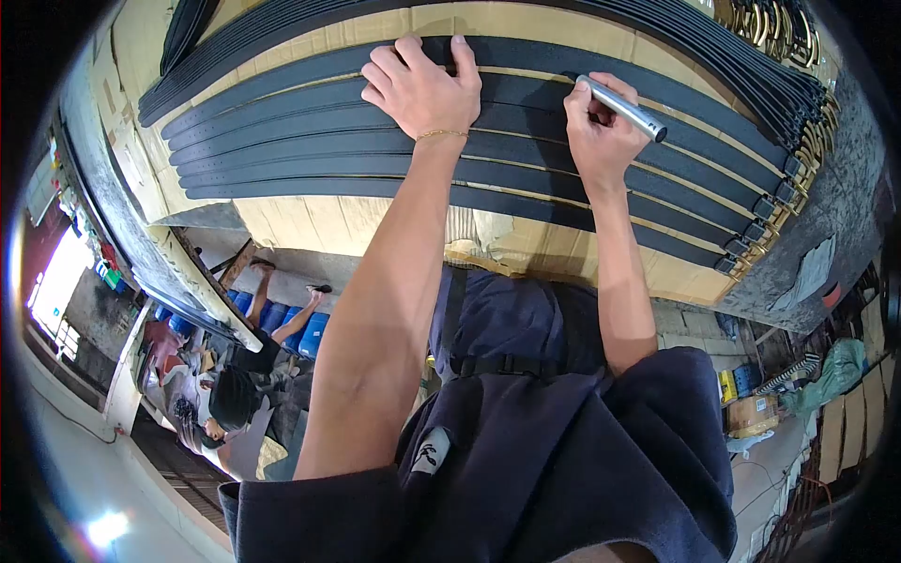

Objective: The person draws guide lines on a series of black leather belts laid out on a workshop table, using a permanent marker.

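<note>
Several black belts (375, 122) lie side by side across a sheet of cardboard, their metal buckles (760, 211) at the right end. My left hand (422, 86), a thin chain at its wrist, rests on the upper belts with fingers spread. To its right, my right hand (605, 131) is closed around a silver marker (624, 108). The marker slants from upper left to lower right, its dark round end beyond my hand. Its other end is close to the top belt of the row; whether it touches cannot be made out.
More black belts (282, 42) are bunched along the far side, with brass-coloured buckles (770, 28) at upper right. Cardboard (310, 225) covers the work surface. At lower left, another person (235, 399) is near blue containers (312, 335). A cardboard box (753, 416) stands at right.
</note>
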The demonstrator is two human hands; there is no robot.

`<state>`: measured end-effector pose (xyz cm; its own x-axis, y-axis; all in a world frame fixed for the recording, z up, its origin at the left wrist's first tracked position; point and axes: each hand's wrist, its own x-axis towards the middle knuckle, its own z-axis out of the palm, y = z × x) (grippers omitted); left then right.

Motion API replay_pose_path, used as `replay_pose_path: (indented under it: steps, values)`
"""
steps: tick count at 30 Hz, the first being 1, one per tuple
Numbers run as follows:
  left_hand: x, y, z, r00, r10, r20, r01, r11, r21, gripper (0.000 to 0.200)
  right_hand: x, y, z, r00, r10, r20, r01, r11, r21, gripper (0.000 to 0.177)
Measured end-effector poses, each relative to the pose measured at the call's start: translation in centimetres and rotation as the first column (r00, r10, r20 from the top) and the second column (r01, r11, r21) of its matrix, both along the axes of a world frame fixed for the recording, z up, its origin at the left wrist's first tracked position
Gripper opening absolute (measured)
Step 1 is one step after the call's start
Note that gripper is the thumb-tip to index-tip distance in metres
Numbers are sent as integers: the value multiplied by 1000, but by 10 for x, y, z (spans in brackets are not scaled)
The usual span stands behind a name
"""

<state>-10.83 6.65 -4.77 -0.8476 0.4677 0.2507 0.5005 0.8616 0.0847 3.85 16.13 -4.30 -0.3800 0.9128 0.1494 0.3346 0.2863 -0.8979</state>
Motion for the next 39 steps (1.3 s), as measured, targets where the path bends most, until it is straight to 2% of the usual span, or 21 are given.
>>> replay_pose_path:
  steps: [10,14,16,19,20,21,22,23,26,27,28,31,33,34,35,37,38,39]
  values:
    - [0,-1,-1,1000,-8,-7,8,1000,4,46,-1,0,1,999,16,28,-18,997,81,16]
    - [1,-1,-1,1000,-5,0,5,1000,8,45,2,2,-1,999,41,27,-43,998,55,15]
    - [1,-1,-2,1000,4,11,-4,1000,16,45,2,2,1,959,-135,-249,83,974,-209,16]
    - [1,1,3,1000,-20,3,20,999,28,45,1,0,-3,954,-142,-265,89,975,-203,17]
    - [2,2,6,999,-7,35,6,999,36,45,6,-1,-11,969,-95,-230,58,985,-162,18]
    - [3,4,12,996,33,85,-31,999,-22,44,5,-3,-11,955,-113,-275,57,977,-205,19]
    - [4,5,17,991,58,124,-51,997,-57,45,7,-4,-14,962,-82,-259,36,983,-178,18]
    - [3,2,14,995,44,88,-42,999,-26,45,5,-6,-8,949,-96,-302,16,967,-255,19]
    - [4,3,18,995,45,91,-41,998,-43,46,7,-4,-12,964,-58,-260,28,993,-116,17]
    - [4,3,17,998,36,60,-34,999,-33,44,6,-3,-7,956,-62,-288,18,988,-155,16]
    - [4,4,18,997,31,73,-30,999,-13,43,6,0,-7,967,-57,-249,34,995,-97,14]
    - [5,2,21,998,9,67,-15,996,89,39,5,3,-6,956,-74,-285,53,995,-81,12]
    - [3,-3,18,991,-11,133,-18,977,212,37,4,8,0,951,-75,-301,62,997,-54,12]
    - [2,-5,15,999,-49,2,46,944,326,25,4,10,5,950,-80,-301,71,997,-40,12]
    - [3,-11,12,998,-57,-21,60,938,341,25,6,7,8,951,-85,-298,78,996,-33,12]
    - [0,-17,11,959,-266,92,138,728,671,23,5,10,8,946,-92,-311,93,996,-14,11]
    - [21,-12,42,875,-359,324,-52,595,802,27,5,9,8,944,-113,-311,114,993,-15,11]
    - [43,-12,88,787,-561,257,94,520,849,26,6,7,4,943,-132,-305,131,991,-23,12]
